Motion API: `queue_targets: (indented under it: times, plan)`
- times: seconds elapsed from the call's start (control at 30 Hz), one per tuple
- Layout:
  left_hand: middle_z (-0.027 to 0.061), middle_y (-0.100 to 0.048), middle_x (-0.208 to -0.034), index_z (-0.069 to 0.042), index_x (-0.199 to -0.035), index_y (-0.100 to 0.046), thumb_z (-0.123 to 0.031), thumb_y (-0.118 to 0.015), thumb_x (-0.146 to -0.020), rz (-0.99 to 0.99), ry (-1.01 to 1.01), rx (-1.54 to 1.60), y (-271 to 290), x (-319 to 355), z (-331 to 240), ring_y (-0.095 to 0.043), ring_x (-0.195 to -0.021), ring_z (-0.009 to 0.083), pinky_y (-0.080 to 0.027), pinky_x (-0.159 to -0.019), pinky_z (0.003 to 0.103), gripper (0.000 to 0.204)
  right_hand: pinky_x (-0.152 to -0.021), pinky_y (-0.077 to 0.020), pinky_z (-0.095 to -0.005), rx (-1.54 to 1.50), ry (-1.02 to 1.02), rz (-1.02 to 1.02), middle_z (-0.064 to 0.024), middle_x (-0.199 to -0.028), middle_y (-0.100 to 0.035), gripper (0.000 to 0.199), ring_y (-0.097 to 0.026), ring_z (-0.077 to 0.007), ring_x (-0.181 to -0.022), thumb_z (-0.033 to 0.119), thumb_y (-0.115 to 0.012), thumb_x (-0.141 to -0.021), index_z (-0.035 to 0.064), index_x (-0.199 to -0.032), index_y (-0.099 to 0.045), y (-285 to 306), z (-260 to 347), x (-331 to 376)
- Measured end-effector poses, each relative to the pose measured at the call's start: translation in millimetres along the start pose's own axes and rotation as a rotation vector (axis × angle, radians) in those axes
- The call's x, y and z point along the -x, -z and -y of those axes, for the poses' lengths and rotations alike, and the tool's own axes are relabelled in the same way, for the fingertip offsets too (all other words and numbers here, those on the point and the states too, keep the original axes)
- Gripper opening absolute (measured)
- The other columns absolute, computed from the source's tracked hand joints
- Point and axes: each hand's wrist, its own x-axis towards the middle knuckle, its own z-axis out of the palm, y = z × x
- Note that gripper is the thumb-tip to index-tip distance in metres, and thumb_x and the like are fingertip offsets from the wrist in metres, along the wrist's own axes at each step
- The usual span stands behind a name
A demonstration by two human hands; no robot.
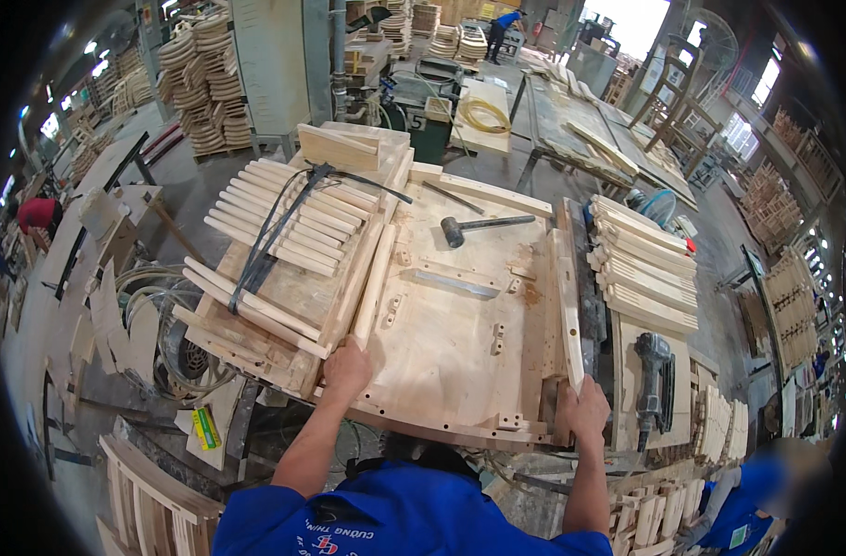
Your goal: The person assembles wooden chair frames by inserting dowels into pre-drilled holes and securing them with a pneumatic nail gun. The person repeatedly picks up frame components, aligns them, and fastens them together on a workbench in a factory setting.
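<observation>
I stand in a crowded woodworking shop, stacks of curved chair parts all around, at a pale wooden bench top (460, 343) that fills the middle of the frame. My left hand (347, 368), just left of centre and low, is closed over the near end of a rounded wooden rail (375, 283) that runs up and away from me along the edge of a slatted chair frame (284, 269). My right hand (585, 412), lower right, is wrapped around the near end of a long flat wooden strip (566, 296) lying along the bench's right edge. Both pieces look like solid, stiff, dry timber, smooth enough to slide in a loose grip; I judge the rail light, and long enough to swing, so holding it at the end as I do calls for a firm grip. Further up the bench lies a black rubber mallet (483, 225), and across the slats a dark strap (275, 232). To the right sits a stack of curved slats (645, 269), and below it a power tool (655, 375). Another person's blue sleeve (752, 491) shows at lower right.
</observation>
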Motion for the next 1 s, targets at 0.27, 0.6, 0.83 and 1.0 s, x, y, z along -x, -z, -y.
queue_targets:
  times: [0.27, 0.6, 0.83, 1.0]
  plan:
    - [0.0296, -0.075, -0.109, 0.005, -0.123, -0.059, -0.029, -0.069, -0.100, -0.153, 0.081, -0.057, -18, -2, -7, -0.075, -0.100, 0.0471, -0.058, -0.090, 0.056, 0.043, -0.084, -0.0536, -0.0560, 0.034, -0.049, -0.074, -0.0215, -0.112, -0.059, 0.044, -0.063, -0.0468, -0.104, 0.022, -0.075, -0.094, 0.0056, -0.133, -0.062, -8, -16, -14]
    - [0.0239, -0.067, -0.110, -0.002, -0.116, -0.062, -0.028, -0.074, -0.095, -0.559, 0.135, -0.118, -46, 42, 6, -0.068, -0.102, 0.0440, -0.055, -0.089, 0.054, 0.035, -0.097, -0.0491, -0.0557, 0.121, -0.035, -0.203, -0.0231, -0.129, -0.059, 0.056, -0.060, -0.0468, -0.116, 0.021, -0.076, -0.093, 0.0026, -0.143, -0.059, -32, -24, -10]
    - [0.0193, -0.068, -0.109, -0.006, -0.118, -0.063, -0.022, -0.069, -0.097, -0.602, 0.228, -0.115, -55, 47, 6, -0.068, -0.100, 0.0406, -0.055, -0.092, 0.052, 0.028, -0.082, -0.0603, -0.0413, -0.770, 0.565, 0.254, -0.0186, -0.118, -0.073, 0.042, -0.074, -0.0306, -0.099, 0.016, -0.075, -0.096, -0.0004, -0.134, -0.066, -54, 130, -83]
    - [0.0174, -0.066, -0.100, -0.004, -0.111, -0.062, -0.013, -0.071, -0.086, -0.713, 0.091, -0.092, -38, 43, -2, -0.068, -0.097, 0.0367, -0.054, -0.085, 0.048, 0.029, -0.074, -0.0598, -0.0399, -0.944, 0.997, 0.385, -0.0176, -0.100, -0.077, 0.038, -0.077, -0.0289, -0.083, 0.025, -0.077, -0.098, 0.0020, -0.125, -0.066, -78, 345, -81]
